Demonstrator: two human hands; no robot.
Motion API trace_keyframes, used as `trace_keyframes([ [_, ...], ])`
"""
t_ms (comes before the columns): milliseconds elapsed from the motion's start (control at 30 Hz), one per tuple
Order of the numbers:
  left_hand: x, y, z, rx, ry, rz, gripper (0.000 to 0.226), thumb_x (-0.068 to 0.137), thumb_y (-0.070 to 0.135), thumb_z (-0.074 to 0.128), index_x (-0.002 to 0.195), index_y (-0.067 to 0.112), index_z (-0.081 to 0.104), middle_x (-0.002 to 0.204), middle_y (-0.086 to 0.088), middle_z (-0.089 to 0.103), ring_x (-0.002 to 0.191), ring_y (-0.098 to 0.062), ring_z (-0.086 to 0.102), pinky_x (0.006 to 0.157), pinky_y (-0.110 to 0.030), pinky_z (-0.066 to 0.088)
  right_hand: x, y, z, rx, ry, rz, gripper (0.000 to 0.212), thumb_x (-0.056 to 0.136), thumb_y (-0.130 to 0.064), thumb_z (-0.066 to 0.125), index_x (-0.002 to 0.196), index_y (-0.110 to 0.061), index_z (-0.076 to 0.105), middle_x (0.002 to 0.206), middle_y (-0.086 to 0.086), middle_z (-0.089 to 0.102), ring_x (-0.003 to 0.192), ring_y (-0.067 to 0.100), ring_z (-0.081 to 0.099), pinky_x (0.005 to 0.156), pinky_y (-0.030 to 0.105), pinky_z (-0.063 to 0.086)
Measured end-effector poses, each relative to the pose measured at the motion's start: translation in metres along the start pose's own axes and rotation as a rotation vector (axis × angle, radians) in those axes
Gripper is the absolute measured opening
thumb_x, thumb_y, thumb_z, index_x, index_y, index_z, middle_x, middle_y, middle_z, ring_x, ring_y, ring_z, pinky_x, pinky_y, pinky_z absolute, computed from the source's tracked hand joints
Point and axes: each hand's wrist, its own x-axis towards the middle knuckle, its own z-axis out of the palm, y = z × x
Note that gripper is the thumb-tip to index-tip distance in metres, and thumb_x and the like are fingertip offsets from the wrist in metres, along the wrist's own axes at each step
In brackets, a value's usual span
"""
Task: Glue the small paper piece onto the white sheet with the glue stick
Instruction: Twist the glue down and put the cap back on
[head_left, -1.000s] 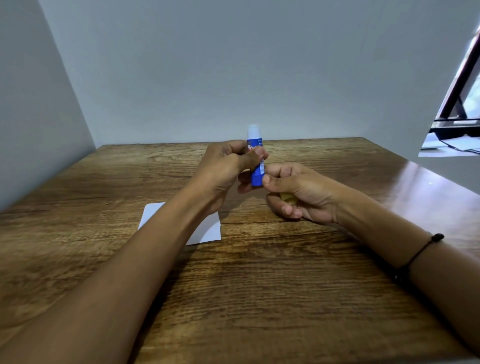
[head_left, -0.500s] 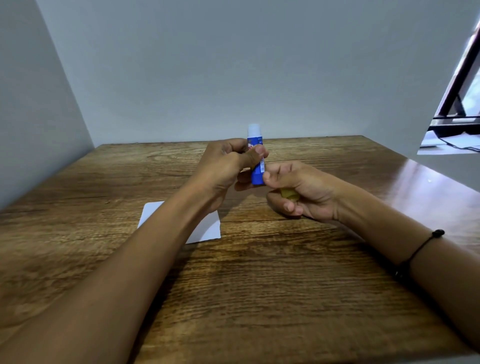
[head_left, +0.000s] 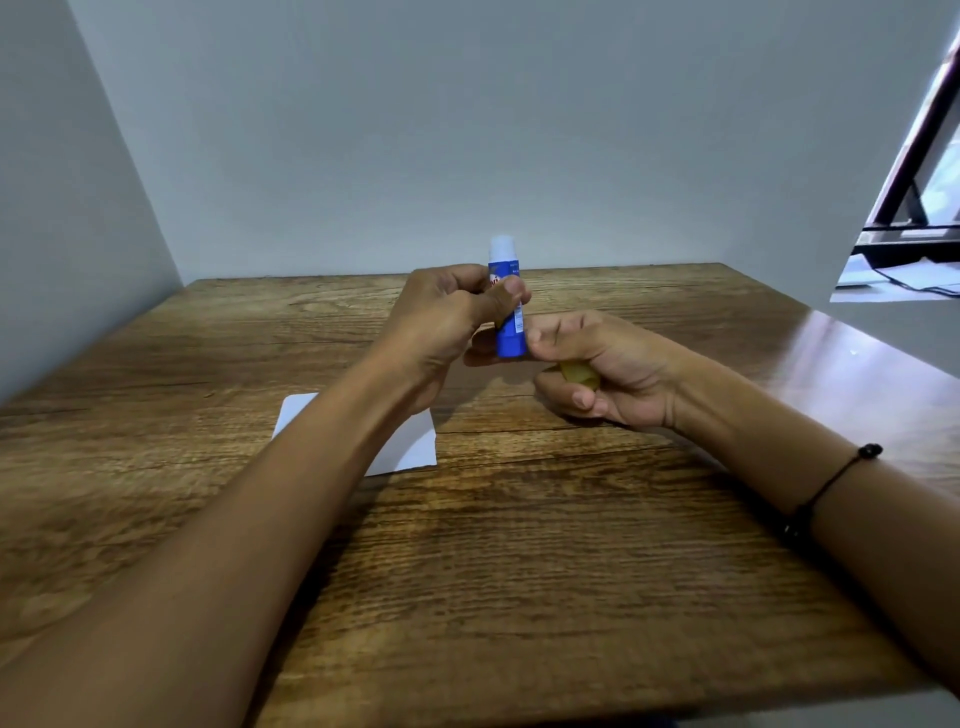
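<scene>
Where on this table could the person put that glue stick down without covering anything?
Bare wood lies right of the right hand, toward the table edge, and along the near edge between the forearms. It is crowded around the white sheet under the left hand holding the glue stick.

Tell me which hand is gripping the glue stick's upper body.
The left hand grips the glue stick high up; the right hand pinches its base.

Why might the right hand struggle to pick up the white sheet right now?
Probably it can't yet: the right hand already holds a yellowish piece and touches the glue stick, and the left forearm lies across the white sheet.
</scene>
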Motion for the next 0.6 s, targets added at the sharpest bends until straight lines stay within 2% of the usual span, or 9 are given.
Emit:
trace_keyframes([
  [133,-0.001,-0.0002,0.0018,0.026,-0.018,0.009,0.012,0.086,0.013,0.057,0.078,0.01,0.065,0.074,0.002,0.064,0.043,0.005,0.054,0.04,-0.009,0.038,0.0028,0.0032,-0.0018,0.013,0.057,0.004,0.027,0.095,-0.005,0.037,0.119,0.001,0.048,0.035,-0.005,0.054,0.024,0.001,0.038,0.03,0.012,0.025],
  [233,-0.0003,-0.0007,0.0018,0.042,-0.021,0.019,0.013,0.085,0.012,0.057,0.075,0.011,0.065,0.074,0.002,0.065,0.044,0.005,0.054,0.039,-0.009,0.036,0.0056,0.0047,-0.0014,-0.02,0.103,0.018,0.025,0.092,-0.006,0.044,0.114,0.003,0.054,0.032,-0.003,0.045,0.023,0.003,0.034,0.028,0.01,0.026],
  [367,0.0013,-0.0012,0.0004,0.021,-0.018,0.002,0.014,0.085,0.012,0.057,0.074,0.01,0.065,0.057,0.01,0.067,0.042,0.002,0.053,0.039,-0.009,0.035,0.0069,0.0039,-0.0011,-0.017,0.105,0.015,0.026,0.092,-0.007,0.045,0.115,0.0,0.055,0.043,0.007,0.044,0.025,0.004,0.035,0.029,0.01,0.026],
  [433,0.0015,-0.0009,0.0,-0.001,-0.029,-0.018,0.013,0.085,0.013,0.057,0.076,0.009,0.065,0.05,0.011,0.065,0.042,0.0,0.055,0.039,-0.01,0.037,0.0057,0.0035,-0.0015,-0.001,0.076,0.019,0.028,0.093,-0.006,0.041,0.119,-0.002,0.052,0.038,0.003,0.047,0.025,0.003,0.037,0.029,0.011,0.025],
  [467,0.0015,-0.0008,-0.0001,0.001,-0.025,-0.016,0.012,0.085,0.013,0.058,0.076,0.009,0.065,0.052,0.011,0.065,0.042,0.001,0.055,0.039,-0.01,0.038,0.0056,0.0036,-0.0016,-0.005,0.079,0.019,0.029,0.093,-0.006,0.04,0.12,-0.001,0.052,0.036,0.003,0.047,0.025,0.003,0.037,0.029,0.012,0.025],
  [533,0.0013,-0.0011,0.0003,0.024,-0.014,-0.002,0.013,0.085,0.013,0.058,0.075,0.01,0.066,0.059,0.01,0.065,0.043,0.004,0.053,0.04,-0.011,0.038,0.006,0.004,-0.0013,-0.037,0.11,0.013,0.028,0.092,-0.006,0.042,0.115,0.0,0.056,0.046,0.016,0.045,0.025,0.004,0.035,0.029,0.011,0.025],
  [600,0.0013,-0.0015,0.0007,0.042,-0.015,0.01,0.014,0.085,0.013,0.058,0.074,0.01,0.066,0.064,0.008,0.065,0.044,0.004,0.053,0.041,-0.013,0.038,0.0065,0.0037,0.0003,-0.072,0.131,0.013,0.022,0.091,-0.007,0.046,0.107,-0.001,0.06,0.051,0.017,0.043,0.024,0.004,0.034,0.028,0.011,0.026],
])
